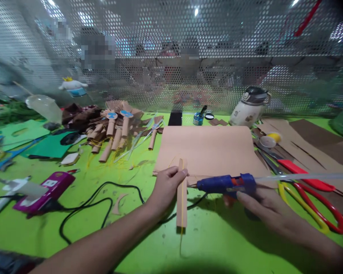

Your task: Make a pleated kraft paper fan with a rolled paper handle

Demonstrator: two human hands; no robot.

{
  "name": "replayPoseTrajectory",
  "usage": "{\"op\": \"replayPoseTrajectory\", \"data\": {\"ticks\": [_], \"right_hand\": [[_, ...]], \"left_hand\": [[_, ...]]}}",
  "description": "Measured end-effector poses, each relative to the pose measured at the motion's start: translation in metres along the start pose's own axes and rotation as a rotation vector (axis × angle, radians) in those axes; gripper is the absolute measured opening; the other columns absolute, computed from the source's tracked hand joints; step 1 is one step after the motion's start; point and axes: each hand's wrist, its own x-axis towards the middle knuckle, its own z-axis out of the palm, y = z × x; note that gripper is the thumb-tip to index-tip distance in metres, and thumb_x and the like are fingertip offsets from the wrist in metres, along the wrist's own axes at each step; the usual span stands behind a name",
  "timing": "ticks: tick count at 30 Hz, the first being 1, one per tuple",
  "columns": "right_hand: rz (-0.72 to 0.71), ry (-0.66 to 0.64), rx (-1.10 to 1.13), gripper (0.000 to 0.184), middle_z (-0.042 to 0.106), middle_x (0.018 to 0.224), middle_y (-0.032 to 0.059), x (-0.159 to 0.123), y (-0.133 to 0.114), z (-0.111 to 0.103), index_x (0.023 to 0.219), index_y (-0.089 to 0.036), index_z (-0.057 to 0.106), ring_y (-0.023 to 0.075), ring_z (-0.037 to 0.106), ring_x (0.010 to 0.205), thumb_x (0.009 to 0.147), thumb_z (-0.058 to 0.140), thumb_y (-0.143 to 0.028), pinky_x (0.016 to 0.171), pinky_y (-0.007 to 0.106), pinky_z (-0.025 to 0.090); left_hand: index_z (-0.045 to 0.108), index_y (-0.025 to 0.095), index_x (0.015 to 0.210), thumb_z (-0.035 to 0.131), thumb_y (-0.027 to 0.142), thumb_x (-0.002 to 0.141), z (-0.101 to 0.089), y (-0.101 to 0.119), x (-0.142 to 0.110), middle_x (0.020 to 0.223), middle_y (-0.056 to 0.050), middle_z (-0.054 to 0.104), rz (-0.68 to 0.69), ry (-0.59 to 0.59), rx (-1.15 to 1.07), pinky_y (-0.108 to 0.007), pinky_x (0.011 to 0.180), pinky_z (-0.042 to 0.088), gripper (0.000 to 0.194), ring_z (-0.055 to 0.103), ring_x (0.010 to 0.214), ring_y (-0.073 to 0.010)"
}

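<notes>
My left hand [167, 186] is closed around the upper part of a rolled tan paper strip [181, 207] that lies lengthwise on the green table [148, 243]; a thin yellow strand runs along it. My right hand [270, 213] grips a blue hot glue gun [227, 183], held sideways with its nozzle pointing left, almost touching the strip beside my left fingers. A clear glue stick [303, 177] juts from the gun's back toward the right. A large tan sheet [208, 150] lies just beyond both hands.
Red and yellow scissors [311, 190] lie right of the gun. Several finished paper rolls [117, 131] are piled at back left. A black cable [97, 199] loops toward a pink device [47, 188]. A white kettle [249, 106] stands by the perforated metal screen.
</notes>
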Motion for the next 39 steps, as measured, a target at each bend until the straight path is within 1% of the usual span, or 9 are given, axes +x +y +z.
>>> {"op": "replayPoseTrajectory", "data": {"ticks": [3,8,13,17,23,30,32,35,39], "right_hand": [[0.043,-0.014,0.023,0.041,0.067,0.084,0.0078,0.0013,-0.0009,0.0011,0.082,-0.018,0.069,0.0208,0.061,0.078,0.094,0.043,-0.048,0.071,0.03,0.051],[0.053,-0.012,-0.009,0.043,0.066,0.08,0.0073,0.0022,0.0017,0.0038,0.081,-0.018,0.069,0.0204,0.06,0.073,0.094,0.042,-0.048,0.062,0.029,0.049],[0.037,-0.006,0.042,0.038,0.067,0.08,0.0076,0.0033,0.0024,0.0078,0.082,-0.017,0.068,0.0197,0.062,0.075,0.094,0.044,-0.045,0.066,0.028,0.051],[0.032,0.01,0.028,0.04,0.067,0.079,0.0077,0.0042,0.0029,0.0096,0.08,-0.017,0.068,0.0193,0.061,0.073,0.093,0.045,-0.046,0.065,0.028,0.051],[0.048,0.001,0.015,0.041,0.066,0.079,0.0072,0.0052,0.004,0.0097,0.081,-0.017,0.067,0.0183,0.06,0.073,0.094,0.043,-0.047,0.066,0.027,0.05],[0.033,-0.039,0.002,0.039,0.064,0.076,0.0047,0.0038,0.003,0.0076,0.08,-0.018,0.066,0.0164,0.058,0.069,0.095,0.043,-0.046,0.062,0.025,0.048],[0.042,-0.049,0.024,0.039,0.064,0.078,0.005,0.0025,0.0034,0.0066,0.079,-0.018,0.066,0.0171,0.059,0.071,0.095,0.044,-0.046,0.063,0.025,0.048],[0.041,-0.02,0.086,0.038,0.067,0.081,0.0062,0.0014,0.004,0.006,0.083,-0.018,0.066,0.0187,0.061,0.077,0.095,0.043,-0.045,0.068,0.027,0.049],[0.059,-0.022,0.145,0.038,0.068,0.082,0.0073,0.0027,0.0032,0.0091,0.086,-0.017,0.067,0.0194,0.062,0.079,0.095,0.043,-0.045,0.07,0.028,0.05]], "left_hand": [[0.063,0.014,0.066,0.067,0.04,0.075,-0.0027,-0.0009,-0.0002,0.061,-0.002,0.059,0.001,-0.009,0.017,-0.026,0.056,0.035,0.028,0.048,0.057,-0.0133],[0.062,0.014,0.064,0.067,0.039,0.077,-0.0038,-0.0034,-0.0001,0.061,-0.001,0.058,-0.007,-0.014,0.055,-0.026,0.057,0.034,0.028,0.048,0.058,-0.0129],[0.061,0.014,0.064,0.067,0.039,0.077,-0.003,-0.0024,-0.0008,0.061,-0.001,0.057,-0.019,-0.036,0.018,-0.026,0.057,0.032,0.028,0.045,0.057,-0.0119],[0.061,0.014,0.065,0.067,0.039,0.077,-0.0031,-0.0035,-0.0011,0.061,0.0,0.055,-0.021,-0.038,0.023,-0.026,0.056,0.031,0.028,0.043,0.057,-0.0112],[0.061,0.014,0.064,0.067,0.039,0.076,-0.0043,-0.0054,-0.0016,0.06,0.0,0.054,-0.021,-0.033,0.025,-0.025,0.055,0.031,0.028,0.043,0.055,-0.0106],[0.062,0.014,0.064,0.067,0.037,0.075,-0.0028,0.0002,-0.0001,0.059,-0.001,0.057,-0.041,-0.032,-0.018,-0.026,0.056,0.036,0.026,0.049,0.055,-0.0132],[0.062,0.014,0.065,0.067,0.037,0.075,-0.0027,0.0018,0.0003,0.058,-0.002,0.057,-0.044,-0.024,-0.029,-0.026,0.057,0.036,0.026,0.05,0.055,-0.0136],[0.062,0.014,0.065,0.069,0.036,0.074,-0.0026,0.0027,0.0,0.058,-0.001,0.056,-0.051,-0.009,-0.031,-0.025,0.055,0.034,0.025,0.047,0.054,-0.0118],[0.062,0.014,0.064,0.069,0.037,0.074,-0.0011,0.0019,-0.0021,0.059,0.0,0.055,-0.049,-0.032,-0.057,-0.024,0.054,0.032,0.026,0.044,0.054,-0.0103]]}}
